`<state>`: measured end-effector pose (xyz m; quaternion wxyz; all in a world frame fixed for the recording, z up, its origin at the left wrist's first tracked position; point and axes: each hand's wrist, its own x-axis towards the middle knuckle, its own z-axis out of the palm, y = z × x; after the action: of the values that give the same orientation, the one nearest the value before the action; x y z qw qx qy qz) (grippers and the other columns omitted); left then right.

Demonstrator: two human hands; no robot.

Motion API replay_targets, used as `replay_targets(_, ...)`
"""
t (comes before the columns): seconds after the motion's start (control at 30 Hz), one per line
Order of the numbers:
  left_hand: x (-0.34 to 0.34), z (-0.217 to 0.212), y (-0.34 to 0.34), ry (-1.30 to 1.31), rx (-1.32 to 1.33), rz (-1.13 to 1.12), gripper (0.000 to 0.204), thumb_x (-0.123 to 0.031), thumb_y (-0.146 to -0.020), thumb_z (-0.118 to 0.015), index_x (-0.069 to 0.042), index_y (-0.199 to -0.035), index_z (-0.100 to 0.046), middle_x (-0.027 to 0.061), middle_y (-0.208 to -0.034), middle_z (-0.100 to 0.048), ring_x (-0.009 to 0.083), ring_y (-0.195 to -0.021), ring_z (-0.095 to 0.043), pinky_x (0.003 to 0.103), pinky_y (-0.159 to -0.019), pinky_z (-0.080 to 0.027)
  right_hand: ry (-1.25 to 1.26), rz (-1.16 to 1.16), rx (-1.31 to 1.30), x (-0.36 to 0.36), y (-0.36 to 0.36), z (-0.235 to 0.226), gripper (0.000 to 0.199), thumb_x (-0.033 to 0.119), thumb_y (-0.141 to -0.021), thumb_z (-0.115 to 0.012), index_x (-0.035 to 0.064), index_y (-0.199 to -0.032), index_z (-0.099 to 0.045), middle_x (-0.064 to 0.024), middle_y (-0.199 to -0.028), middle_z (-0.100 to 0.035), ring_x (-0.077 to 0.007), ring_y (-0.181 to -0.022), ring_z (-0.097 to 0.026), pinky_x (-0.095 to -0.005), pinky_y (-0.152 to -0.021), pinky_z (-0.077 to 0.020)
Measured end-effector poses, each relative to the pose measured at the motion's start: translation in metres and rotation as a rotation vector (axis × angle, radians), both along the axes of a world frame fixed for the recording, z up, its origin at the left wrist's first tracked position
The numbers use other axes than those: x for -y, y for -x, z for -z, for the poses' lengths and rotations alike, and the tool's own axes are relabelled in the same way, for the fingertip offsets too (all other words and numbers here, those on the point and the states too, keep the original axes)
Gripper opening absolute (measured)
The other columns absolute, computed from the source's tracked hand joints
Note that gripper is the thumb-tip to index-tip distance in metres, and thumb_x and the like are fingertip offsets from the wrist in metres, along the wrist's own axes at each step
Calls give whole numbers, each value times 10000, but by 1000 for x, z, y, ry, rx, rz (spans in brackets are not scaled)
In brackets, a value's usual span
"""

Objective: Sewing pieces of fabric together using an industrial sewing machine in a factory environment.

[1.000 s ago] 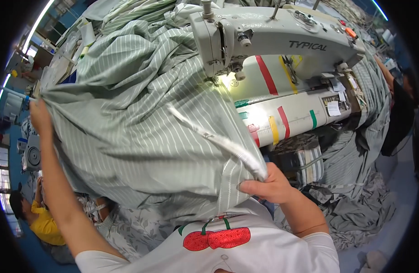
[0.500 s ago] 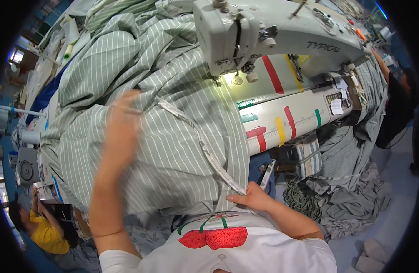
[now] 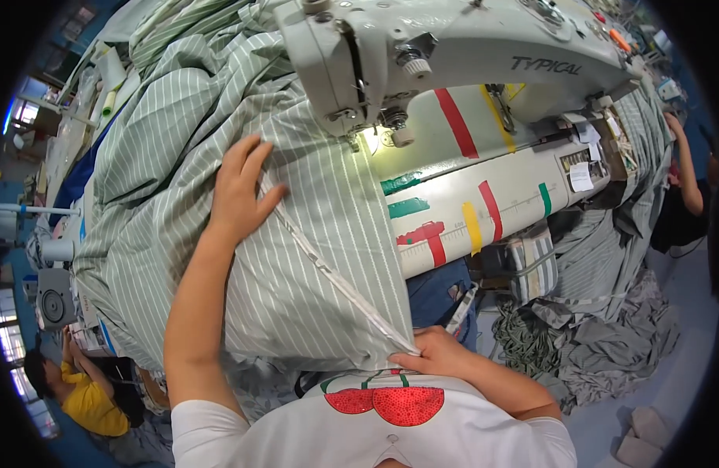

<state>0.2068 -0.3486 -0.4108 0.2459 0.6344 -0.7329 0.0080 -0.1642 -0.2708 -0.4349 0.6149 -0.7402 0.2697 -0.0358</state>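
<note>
Grey-green cloth with white stripes [image 3: 328, 210] covers the sewing table and runs under the head of a white sewing machine [image 3: 468, 47]. A narrow white strip, apparently a zipper [image 3: 336, 282], lies slantwise over the cloth. My left hand [image 3: 241, 191] rests on the cloth with its fingers apart, beside the upper end of the strip. Close to my body, my right hand [image 3: 437, 352] pinches the near corner of the cloth where the strip ends. The machine's lamp lights the needle area [image 3: 365, 144], and the cloth's straight right edge passes just beside it.
Red, yellow and green tape marks [image 3: 472, 226] stick to the machine bed. Small scissors [image 3: 500, 109] lie behind them. Heaped grey cloth [image 3: 609, 335] sits low at right. One person in yellow [image 3: 94, 402] is at left, and another person's arm [image 3: 688, 168] shows at right.
My left hand has slowed from a blur and now lies on the cloth, a little farther right. The strip lies straighter. My right hand keeps its pinch; the view has shifted slightly.
</note>
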Motion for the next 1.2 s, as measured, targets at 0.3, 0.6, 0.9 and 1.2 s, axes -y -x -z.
replay_targets(0.3, -99, -9, 1, -196, 217, -266, 587, -147, -756, -670, -18, -1284, -450, 205, -1332, -409, 363, -1225, -389, 416, -1026, -304, 166, 116, -90, -11, 5, -9, 302, 292, -788, -673, 11, -886, -627, -155, -800, -630, -331, -704, -620, -405, -618, -474)
replay_targets(0.6, -124, -27, 70, -525, -608, -374, 246, -191, -882, -568, 50, -913, -609, 108, -733, -634, 188, -601, -607, 280, -573, -482, -50, 390, -44, -32, 16, -21, 206, 197, -829, -665, 15, -887, -586, -78, -672, -595, -113, -601, -543, -281, -549, -422)
replay_targets(0.9, -93, -23, 127, -736, -1583, -227, 228, -145, -920, -523, 30, -1062, -552, 93, -857, -654, 122, -682, -633, 243, -591, -532, -268, 174, 140, -44, 29, -45, 126, 111, -860, -626, -5, -814, -611, -28, -717, -605, -72, -670, -552, -225, -593, -435)
replay_targets(1.2, -59, 0, 87, -325, -1391, -147, 301, -98, -887, -560, -18, -1173, -512, 128, -1031, -622, 220, -897, -627, 325, -771, -513, 56, 345, -198, -30, 15, 18, 211, 184, -816, -675, -12, -884, -643, -79, -818, -643, -183, -816, -605, -293, -717, -477)
